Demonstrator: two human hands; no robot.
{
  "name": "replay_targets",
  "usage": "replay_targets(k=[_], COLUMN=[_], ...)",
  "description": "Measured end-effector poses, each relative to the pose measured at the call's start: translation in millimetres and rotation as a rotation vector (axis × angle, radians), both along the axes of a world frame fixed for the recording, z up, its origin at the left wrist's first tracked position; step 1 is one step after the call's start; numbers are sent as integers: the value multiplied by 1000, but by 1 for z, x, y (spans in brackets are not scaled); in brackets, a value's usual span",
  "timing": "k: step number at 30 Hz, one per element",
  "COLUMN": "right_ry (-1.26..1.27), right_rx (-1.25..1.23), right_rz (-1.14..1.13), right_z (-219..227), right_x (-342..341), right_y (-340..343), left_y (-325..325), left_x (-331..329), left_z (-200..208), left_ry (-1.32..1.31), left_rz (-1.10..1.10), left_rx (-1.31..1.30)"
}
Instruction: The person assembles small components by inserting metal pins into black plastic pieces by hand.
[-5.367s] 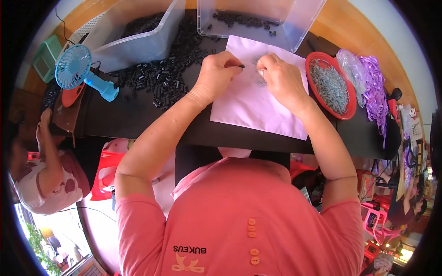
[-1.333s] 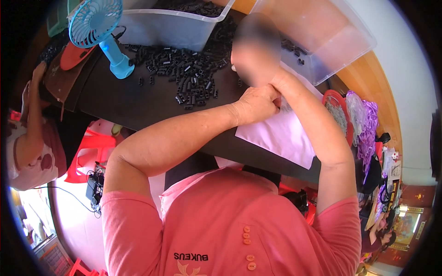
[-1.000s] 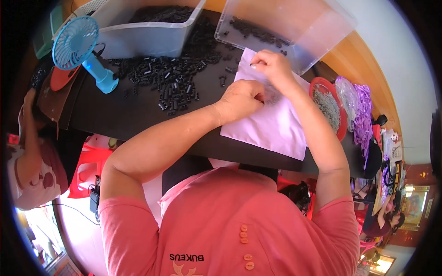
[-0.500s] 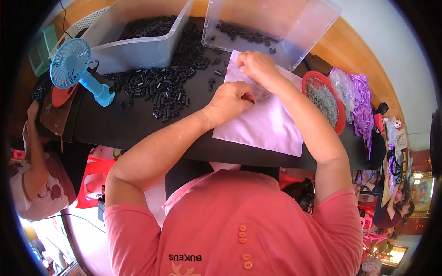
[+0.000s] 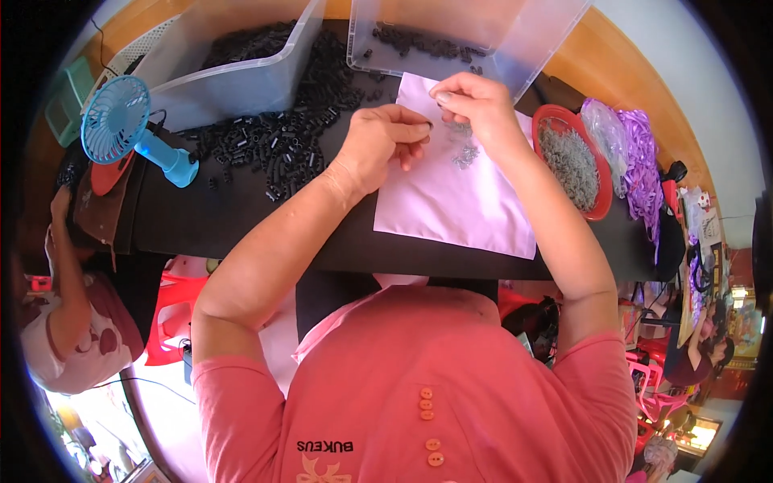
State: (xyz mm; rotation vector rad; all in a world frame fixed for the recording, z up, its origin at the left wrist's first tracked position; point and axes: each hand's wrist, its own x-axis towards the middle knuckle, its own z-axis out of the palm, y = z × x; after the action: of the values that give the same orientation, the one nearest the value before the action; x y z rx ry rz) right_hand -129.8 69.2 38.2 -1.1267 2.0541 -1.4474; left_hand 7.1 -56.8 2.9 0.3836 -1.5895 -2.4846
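A pink cloth (image 5: 451,211) lies flat on the dark table, with a small scatter of tiny silvery-grey pieces (image 5: 465,154) near its middle. Over the cloth's left side, my left hand (image 5: 385,145) pinches a small black tube piece (image 5: 429,125) between thumb and forefinger, mostly covered by the fingertips. To its right and a little farther away, my right hand (image 5: 481,105) is closed in a pinch above the cloth; whatever it grips is too small to make out. The two hands are apart. Many loose black tube pieces (image 5: 282,157) are heaped left of my left hand.
A clear bin (image 5: 233,101) of black pieces stands at the back left, another clear bin (image 5: 531,48) at the back centre. A blue fan (image 5: 115,121) is on the left. On the right are a red basket (image 5: 605,181) of grey pieces and purple strips (image 5: 640,161). Another person (image 5: 76,322) sits at left.
My hands have lifted from the cloth: the left moved up and turned its fingertips rightward, the right shifted slightly right. The silvery pieces are now more visible.
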Motion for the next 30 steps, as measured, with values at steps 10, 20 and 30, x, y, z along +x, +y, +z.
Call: replay_targets(k=[10,20,30], right_ry=[-214,-228,-13], right_rx=[-209,-270,-287], right_rz=[-53,-86,-100], right_z=[-5,-17,-27], right_x=[34,39,39], right_y=[20,14,12], left_y=[4,5,5], left_x=[1,3,1], left_z=[7,10,5], left_ry=[-18,10,4], left_rz=[12,33,33], left_rx=[25,3,-48])
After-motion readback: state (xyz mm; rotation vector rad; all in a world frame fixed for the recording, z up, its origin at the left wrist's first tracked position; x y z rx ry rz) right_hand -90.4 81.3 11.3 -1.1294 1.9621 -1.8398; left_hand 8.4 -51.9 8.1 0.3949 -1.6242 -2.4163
